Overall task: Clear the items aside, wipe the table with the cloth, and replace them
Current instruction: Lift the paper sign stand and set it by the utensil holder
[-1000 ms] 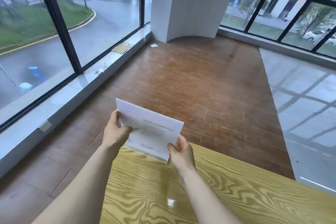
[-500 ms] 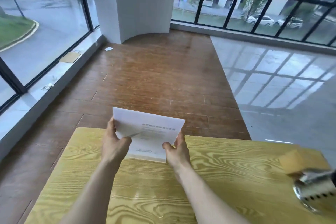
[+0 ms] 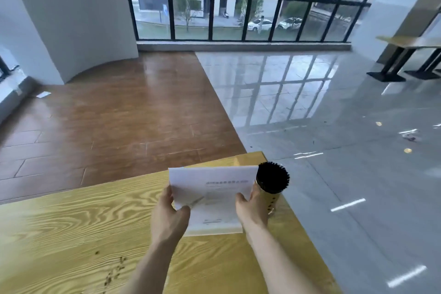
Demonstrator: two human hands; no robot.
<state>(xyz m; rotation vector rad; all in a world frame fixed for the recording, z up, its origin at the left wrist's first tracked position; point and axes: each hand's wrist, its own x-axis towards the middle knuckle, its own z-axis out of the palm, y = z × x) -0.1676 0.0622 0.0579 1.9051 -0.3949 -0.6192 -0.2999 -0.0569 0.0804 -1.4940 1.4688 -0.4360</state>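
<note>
Here, the biggest thing in view is the floor, split between reddish-brown wood planks (image 3: pixel 114 122) on the left and glossy grey tiles (image 3: pixel 334 126) on the right that mirror the window bars. Beyond it a wall of black-framed windows (image 3: pixel 238 7) looks out on grass, trees and parked cars, with a curved white wall (image 3: pixel 71 26) to their left and a second table on black legs (image 3: pixel 410 45) far off at the right edge. Closest to the camera, a yellow table (image 3: pixel 71 227) with bold wood grain fills the lower part of the frame, its far right corner near the seam between wood and tile; a trail of small dark specks (image 3: pixel 114 270) lies on its near surface. Both bare forearms reach out over this table. The left hand (image 3: pixel 169 215) pinches the left edge of a white sheet of paper (image 3: pixel 214 198) with the thumb on top, and the right hand (image 3: pixel 250 207) grips the sheet's right edge, so the paper is held up between them, tilted, above the table's far right part; faint printed lines show on it. Just behind the paper's right edge, near the table's corner, stands a gold-coloured cup (image 3: pixel 270 194) packed with black sticks (image 3: pixel 272 178), partly hidden by the right hand.
</note>
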